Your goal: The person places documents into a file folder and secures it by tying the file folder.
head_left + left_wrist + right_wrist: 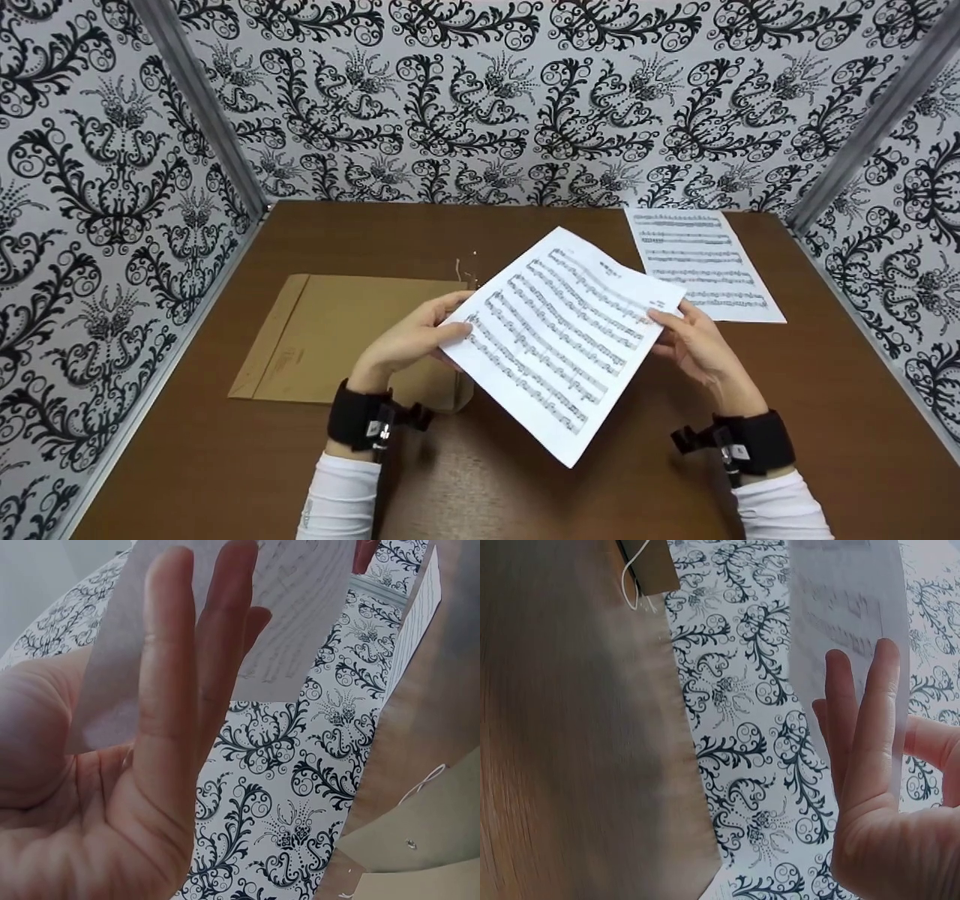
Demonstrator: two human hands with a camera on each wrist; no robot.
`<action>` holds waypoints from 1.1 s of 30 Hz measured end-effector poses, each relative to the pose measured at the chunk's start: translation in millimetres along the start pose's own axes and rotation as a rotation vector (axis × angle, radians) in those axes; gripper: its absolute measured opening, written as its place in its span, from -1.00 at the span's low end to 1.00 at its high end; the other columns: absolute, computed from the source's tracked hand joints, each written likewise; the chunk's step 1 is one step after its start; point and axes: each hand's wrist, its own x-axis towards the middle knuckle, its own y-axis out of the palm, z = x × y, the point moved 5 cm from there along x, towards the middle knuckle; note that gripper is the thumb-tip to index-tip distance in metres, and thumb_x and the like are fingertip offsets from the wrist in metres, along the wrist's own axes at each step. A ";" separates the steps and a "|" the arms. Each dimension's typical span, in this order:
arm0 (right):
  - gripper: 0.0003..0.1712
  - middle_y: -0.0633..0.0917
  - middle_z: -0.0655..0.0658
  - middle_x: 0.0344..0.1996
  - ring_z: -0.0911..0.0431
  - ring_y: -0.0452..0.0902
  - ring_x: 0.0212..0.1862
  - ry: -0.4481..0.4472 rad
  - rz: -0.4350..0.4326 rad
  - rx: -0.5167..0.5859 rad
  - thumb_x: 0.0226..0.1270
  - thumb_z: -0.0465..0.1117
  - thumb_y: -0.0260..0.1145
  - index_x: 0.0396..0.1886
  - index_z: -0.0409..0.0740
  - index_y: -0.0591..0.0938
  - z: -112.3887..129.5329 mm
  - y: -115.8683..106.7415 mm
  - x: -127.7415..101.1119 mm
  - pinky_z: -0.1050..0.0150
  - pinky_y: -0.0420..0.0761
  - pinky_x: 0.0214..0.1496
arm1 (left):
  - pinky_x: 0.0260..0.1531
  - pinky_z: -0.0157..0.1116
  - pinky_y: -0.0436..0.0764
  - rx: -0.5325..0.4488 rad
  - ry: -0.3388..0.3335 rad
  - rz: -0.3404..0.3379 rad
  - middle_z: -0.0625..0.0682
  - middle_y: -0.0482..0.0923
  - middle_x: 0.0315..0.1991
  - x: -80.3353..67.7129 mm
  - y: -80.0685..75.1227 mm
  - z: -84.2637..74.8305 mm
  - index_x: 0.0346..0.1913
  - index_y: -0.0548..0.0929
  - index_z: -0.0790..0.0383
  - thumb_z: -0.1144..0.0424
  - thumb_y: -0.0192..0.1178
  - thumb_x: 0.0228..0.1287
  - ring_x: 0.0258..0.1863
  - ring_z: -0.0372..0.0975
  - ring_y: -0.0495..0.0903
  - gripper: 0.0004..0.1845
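A sheet of printed music [551, 337] is held up above the table, tilted, between both hands. My left hand [412, 334] pinches its left edge, thumb on the printed face and fingers behind, as the left wrist view shows of the paper [300, 637]. On the upper right edge, my right hand [697, 345] pinches the sheet with the thumb in front; its other fingers [877, 712] lie behind the paper. Beneath and left of the sheet lies a brown envelope [360, 337] with a string at its right end, partly hidden by the left hand.
A second sheet of music [697, 262] lies at the back right of the brown table [187, 457], its top reaching the rear wall. Patterned black-and-white walls [465, 97] stand at the back and both sides. A white string [424, 781] shows by the envelope.
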 end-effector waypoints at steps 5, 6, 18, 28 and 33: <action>-0.80 0.81 0.11 -0.30 0.24 0.78 -0.27 0.015 -0.012 -0.006 0.59 -0.28 0.13 0.11 -0.06 0.43 -1.9 -6.5 1.1 0.34 0.76 -0.21 | -0.51 -0.34 0.74 0.003 -0.013 0.022 -0.03 0.76 -0.16 -1.5 -0.9 0.1 0.57 0.20 0.28 0.38 0.00 0.50 -0.36 -0.25 0.80 -0.38; -0.82 0.81 0.11 -0.30 0.24 0.79 -0.27 0.018 -0.009 -0.008 0.59 -0.27 0.13 0.09 -0.07 0.44 -2.3 -7.5 1.5 0.35 0.76 -0.22 | -0.52 -0.34 0.74 0.004 -0.016 0.027 -0.04 0.76 -0.16 -1.9 -0.9 -0.2 0.57 0.20 0.28 0.38 0.00 0.50 -0.37 -0.25 0.80 -0.38; -0.21 0.80 0.14 -0.31 0.27 0.77 -0.30 0.066 0.030 -0.050 0.59 -0.23 0.14 0.62 -0.26 -0.01 -7.7 -19.2 6.8 0.39 0.73 -0.31 | -0.52 -0.36 0.73 0.012 -0.028 0.050 -0.06 0.77 -0.19 -5.4 0.3 -0.8 0.56 0.20 0.33 0.38 0.02 0.47 -0.38 -0.26 0.79 -0.36; -0.70 0.82 0.06 -0.26 0.20 0.79 -0.26 0.035 0.086 -0.060 0.55 -0.33 0.16 0.15 0.07 0.50 -10.0 -22.8 6.1 0.32 0.77 -0.26 | -0.43 -0.29 0.77 0.004 -0.034 0.066 -0.03 0.76 -0.16 -3.6 -1.8 2.4 0.54 0.21 0.37 0.41 0.01 0.44 -0.34 -0.24 0.81 -0.36; -0.69 0.83 0.04 -0.25 0.19 0.81 -0.25 0.007 0.083 -0.057 0.55 -0.33 0.18 0.17 0.06 0.48 -7.7 -23.4 4.8 0.33 0.78 -0.25 | -0.45 -0.26 0.78 0.036 -0.056 0.055 -0.01 0.78 -0.18 -3.6 -3.8 3.6 0.54 0.24 0.31 0.42 0.00 0.43 -0.36 -0.24 0.81 -0.37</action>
